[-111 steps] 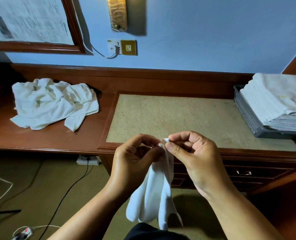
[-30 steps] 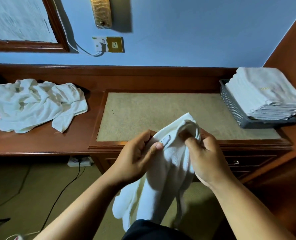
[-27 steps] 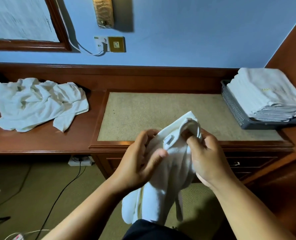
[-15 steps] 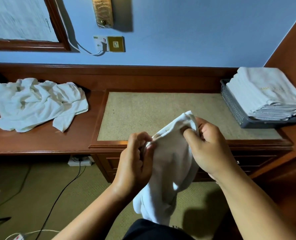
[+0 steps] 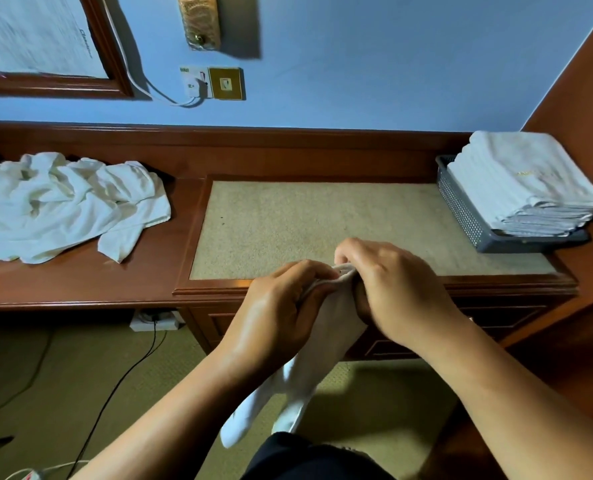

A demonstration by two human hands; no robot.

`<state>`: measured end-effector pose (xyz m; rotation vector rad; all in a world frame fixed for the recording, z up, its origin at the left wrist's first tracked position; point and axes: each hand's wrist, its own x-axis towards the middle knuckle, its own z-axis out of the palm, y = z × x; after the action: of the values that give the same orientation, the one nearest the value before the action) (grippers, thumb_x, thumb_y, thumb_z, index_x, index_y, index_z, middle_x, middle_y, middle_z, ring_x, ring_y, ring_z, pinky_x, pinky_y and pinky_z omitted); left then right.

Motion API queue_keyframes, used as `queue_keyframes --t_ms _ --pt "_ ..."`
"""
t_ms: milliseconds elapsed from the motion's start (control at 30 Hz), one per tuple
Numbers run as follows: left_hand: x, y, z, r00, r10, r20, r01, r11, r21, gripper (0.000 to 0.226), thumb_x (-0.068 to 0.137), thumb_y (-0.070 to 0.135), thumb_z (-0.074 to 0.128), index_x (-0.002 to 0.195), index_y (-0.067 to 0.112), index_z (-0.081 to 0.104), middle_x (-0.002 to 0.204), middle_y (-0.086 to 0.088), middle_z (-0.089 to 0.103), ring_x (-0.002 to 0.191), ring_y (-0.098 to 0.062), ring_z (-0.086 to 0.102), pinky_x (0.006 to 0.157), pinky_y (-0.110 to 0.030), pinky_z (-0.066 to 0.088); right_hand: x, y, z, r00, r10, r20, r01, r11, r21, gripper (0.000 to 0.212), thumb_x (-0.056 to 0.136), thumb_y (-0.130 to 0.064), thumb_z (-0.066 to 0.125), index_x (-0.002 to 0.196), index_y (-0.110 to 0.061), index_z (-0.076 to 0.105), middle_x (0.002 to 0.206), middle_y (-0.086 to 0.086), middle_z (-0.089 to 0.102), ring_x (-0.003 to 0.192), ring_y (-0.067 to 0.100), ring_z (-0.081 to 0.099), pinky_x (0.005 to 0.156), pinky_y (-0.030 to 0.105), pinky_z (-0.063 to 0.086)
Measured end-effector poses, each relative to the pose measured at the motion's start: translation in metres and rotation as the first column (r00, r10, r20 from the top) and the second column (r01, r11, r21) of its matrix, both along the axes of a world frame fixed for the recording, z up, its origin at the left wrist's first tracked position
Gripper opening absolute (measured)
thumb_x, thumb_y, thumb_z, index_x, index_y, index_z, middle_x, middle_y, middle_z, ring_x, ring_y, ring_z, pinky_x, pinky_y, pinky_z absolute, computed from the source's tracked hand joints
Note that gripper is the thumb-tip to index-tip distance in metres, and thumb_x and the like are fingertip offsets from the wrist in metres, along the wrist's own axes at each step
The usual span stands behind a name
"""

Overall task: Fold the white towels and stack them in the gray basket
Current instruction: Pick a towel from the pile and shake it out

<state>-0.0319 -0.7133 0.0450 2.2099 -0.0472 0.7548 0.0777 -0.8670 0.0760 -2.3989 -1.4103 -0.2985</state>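
Both hands meet in front of the near edge of the tabletop [image 5: 305, 220], holding one white towel [image 5: 329, 330] between them. The left hand [image 5: 281, 306] has its fingers curled over the towel's top edge, and the right hand [image 5: 392, 289] closes on that same bunched edge from the other side, knuckles up, so that the two hands touch. Only a small fold of cloth shows between the fingers. The rest of the towel hangs down below the hands, off the tabletop, ending in two loose tails above the floor. At the left end of the tabletop, well apart from the hands, lies a crumpled heap of white towels [image 5: 63, 202] on the bare wood. At the right end stands the gray basket [image 5: 459, 209], with its perforated wall facing the beige inlay. A stack of folded towels [image 5: 523, 181] fills the basket, rises above its rim and overhangs its right side. On the blue wall behind are a wooden-framed picture [image 5: 45, 39], a wall socket [image 5: 212, 83] with a white cable plugged in, and a brass fitting [image 5: 199, 20] above it. Below the tabletop a black cable [image 5: 122, 379] runs across the carpeted floor.
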Motion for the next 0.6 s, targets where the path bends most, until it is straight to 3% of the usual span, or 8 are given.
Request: queue_keyframes --t_ms 133,300,367,467,600 --pt "-0.001 0.014 0.005 0.998 0.036 -0.051 -0.035 0.999 0.038 0.011 0.097 0.017 0.065 0.105 0.018 0.072 0.097 0.01 0.07 0.089 -0.001 0.066 0.078 -0.009 0.046 0.005 0.0 -0.011 0.975 0.174 -0.138 -0.149 0.973 0.174 0.015 0.092 -0.016 0.048 0.107 -0.017 0.048 0.085 -0.003 0.058 0.065 0.015 0.053 0.052 0.029 0.043" --pt "-0.004 0.027 0.01 0.993 0.021 -0.117 -0.013 0.997 0.072 0.009 0.099 0.018 0.061 0.102 0.017 0.07 0.096 0.01 0.067 0.09 -0.001 0.063 0.078 -0.007 0.042 0.006 0.007 -0.007 0.947 0.294 -0.13 -0.269 0.946 0.18 0.016 0.084 -0.01 0.048 0.093 -0.007 0.061 0.089 -0.001 0.055 0.074 0.017 0.052 0.063 0.039 0.044" --pt "-0.005 0.029 0.012 0.992 0.015 -0.126 -0.005 0.997 0.08 0.009 0.099 0.018 0.061 0.101 0.018 0.069 0.095 0.01 0.065 0.09 -0.001 0.063 0.078 -0.007 0.041 0.008 0.008 -0.005 0.942 0.302 -0.148 -0.281 0.948 0.149 0.011 0.094 -0.018 0.055 0.088 -0.012 0.062 0.088 -0.006 0.053 0.074 0.011 0.051 0.066 0.033 0.042" --pt "-0.005 0.03 0.013 0.991 -0.005 -0.132 0.017 0.996 0.089 0.007 0.099 0.017 0.062 0.098 0.018 0.069 0.092 0.01 0.063 0.086 -0.001 0.061 0.076 -0.008 0.041 0.011 0.008 -0.002 0.941 0.296 -0.166 -0.284 0.954 0.093 0.022 0.099 -0.028 0.058 0.079 -0.019 0.06 0.086 -0.01 0.051 0.073 0.005 0.05 0.072 0.026 0.036" --pt "-0.004 0.029 0.012 0.988 -0.047 -0.149 0.059 0.995 0.079 0.008 0.099 0.018 0.063 0.097 0.016 0.071 0.093 0.009 0.063 0.087 -0.004 0.063 0.076 -0.013 0.045 0.012 0.008 0.002 0.95 0.243 -0.197 -0.233 0.97 0.071 0.027 0.096 -0.022 0.057 0.071 -0.026 0.048 0.079 -0.012 0.046 0.068 0.01 0.051 0.07 0.019 0.029"
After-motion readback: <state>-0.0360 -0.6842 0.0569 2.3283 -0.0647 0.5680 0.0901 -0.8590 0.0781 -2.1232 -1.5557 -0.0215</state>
